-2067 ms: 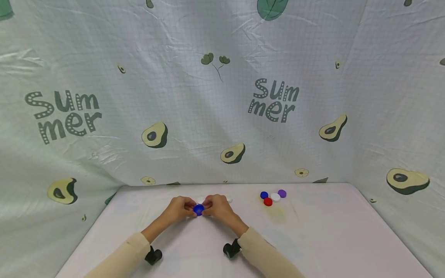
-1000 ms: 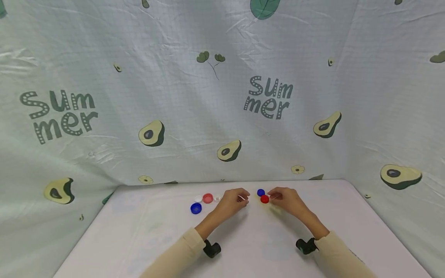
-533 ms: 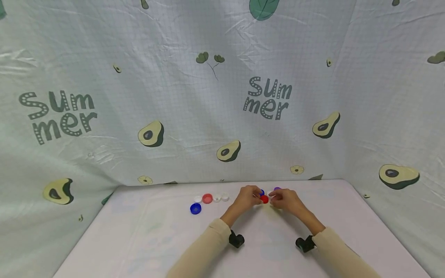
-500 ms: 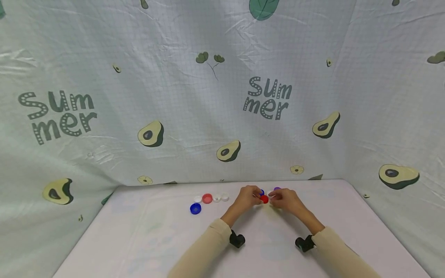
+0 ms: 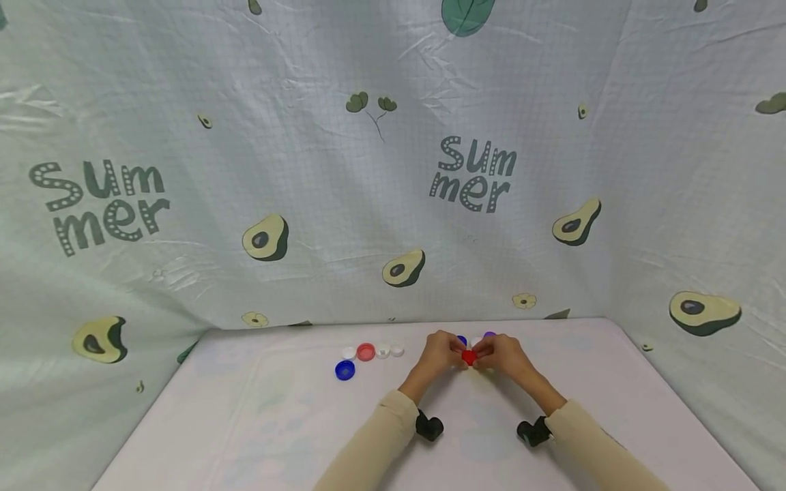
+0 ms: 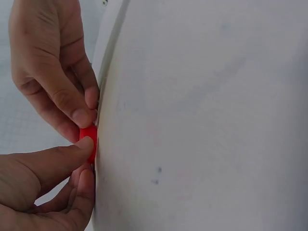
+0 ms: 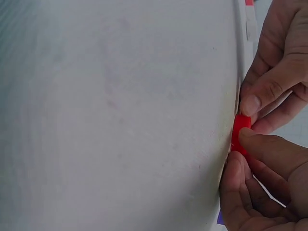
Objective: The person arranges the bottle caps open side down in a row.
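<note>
Toward the back of the surface [image 5: 276, 423], fingers of the left hand [image 5: 439, 353] and right hand [image 5: 502, 356] pinched opposite sides of the red cap [image 5: 469, 358], just in front of the blue cap [image 5: 462, 339] and white cap [image 5: 475, 340]

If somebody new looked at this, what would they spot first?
Probably the big pale sheet filling the background, with avocado prints scattered across it. Next might come the bright red cap toward the far side of the white table, pinched between the left hand and the right hand. A deep blue cap also stands out, lying left of both hands.
</note>
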A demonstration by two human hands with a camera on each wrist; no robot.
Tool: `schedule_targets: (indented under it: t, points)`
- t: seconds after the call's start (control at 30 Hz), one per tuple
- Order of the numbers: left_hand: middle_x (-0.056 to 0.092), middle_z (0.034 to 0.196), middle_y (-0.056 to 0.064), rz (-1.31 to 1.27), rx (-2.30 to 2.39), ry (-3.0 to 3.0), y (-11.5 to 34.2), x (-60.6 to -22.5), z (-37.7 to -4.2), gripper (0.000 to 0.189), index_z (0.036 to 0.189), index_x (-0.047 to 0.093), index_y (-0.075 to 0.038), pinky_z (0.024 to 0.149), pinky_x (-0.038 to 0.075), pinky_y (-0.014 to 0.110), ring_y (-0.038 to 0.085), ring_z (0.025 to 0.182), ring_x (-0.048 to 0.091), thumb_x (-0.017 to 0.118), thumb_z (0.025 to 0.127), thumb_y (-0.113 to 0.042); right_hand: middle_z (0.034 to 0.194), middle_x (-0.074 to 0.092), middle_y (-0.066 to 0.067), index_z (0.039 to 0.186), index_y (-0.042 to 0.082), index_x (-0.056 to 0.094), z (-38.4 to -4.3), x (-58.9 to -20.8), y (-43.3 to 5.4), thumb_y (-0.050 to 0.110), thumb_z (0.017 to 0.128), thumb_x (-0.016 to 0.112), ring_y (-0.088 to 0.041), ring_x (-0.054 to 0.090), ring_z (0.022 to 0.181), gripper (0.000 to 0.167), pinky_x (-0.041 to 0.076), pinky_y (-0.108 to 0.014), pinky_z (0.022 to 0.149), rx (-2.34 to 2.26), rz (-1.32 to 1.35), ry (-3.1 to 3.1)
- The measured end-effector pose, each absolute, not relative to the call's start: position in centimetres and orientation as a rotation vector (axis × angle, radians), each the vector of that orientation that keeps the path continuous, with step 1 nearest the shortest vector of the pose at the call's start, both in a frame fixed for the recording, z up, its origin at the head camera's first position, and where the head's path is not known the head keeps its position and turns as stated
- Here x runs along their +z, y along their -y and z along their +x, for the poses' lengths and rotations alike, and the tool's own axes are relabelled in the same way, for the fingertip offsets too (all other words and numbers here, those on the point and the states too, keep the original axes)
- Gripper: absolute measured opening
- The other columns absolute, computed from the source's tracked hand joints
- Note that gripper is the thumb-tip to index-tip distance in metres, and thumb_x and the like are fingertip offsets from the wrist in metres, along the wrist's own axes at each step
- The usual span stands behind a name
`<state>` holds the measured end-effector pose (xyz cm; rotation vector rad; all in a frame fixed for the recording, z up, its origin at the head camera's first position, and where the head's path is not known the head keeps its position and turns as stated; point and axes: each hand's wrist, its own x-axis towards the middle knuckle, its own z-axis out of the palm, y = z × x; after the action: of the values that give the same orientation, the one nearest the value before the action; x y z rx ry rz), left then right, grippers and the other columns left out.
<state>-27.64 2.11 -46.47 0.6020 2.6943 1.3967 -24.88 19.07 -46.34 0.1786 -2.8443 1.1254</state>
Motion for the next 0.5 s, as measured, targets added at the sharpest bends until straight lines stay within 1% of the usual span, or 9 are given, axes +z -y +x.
schedule_targets:
  t: [0.17, 0.5]
  points:
    - [0.071, 0.075, 0.008, 0.618, 1.366, -2.726, -2.27, -46.65, -27.48, 0.019, 0.088, 0.078, 0.003, 0.056, 0.046, 0.015, 0.004, 0.063, 0.052, 0.088, 0.071, 0.006, 0.082, 0.074, -0.007, 0.092, -0.002, 0.076, -24.57, -46.66, -18.93, -0.001, 0.078, 0.085, -0.017, 0.069, 0.075, 0.017, 0.06, -0.034, 0.074, 1.107, 0.168, 2.841]
    - [0.073, 0.077, 0.006, 0.639, 1.343, -2.736, -2.11, -46.57, -27.62, 0.024, 0.089, 0.079, 0.002, 0.06, 0.047, 0.015, 0.005, 0.065, 0.055, 0.089, 0.069, 0.009, 0.081, 0.073, -0.005, 0.093, -0.002, 0.076, -24.59, -47.18, -18.91, -0.005, 0.079, 0.083, -0.015, 0.067, 0.073, 0.016, 0.06, -0.034, 0.073, 1.081, 0.196, 2.825]
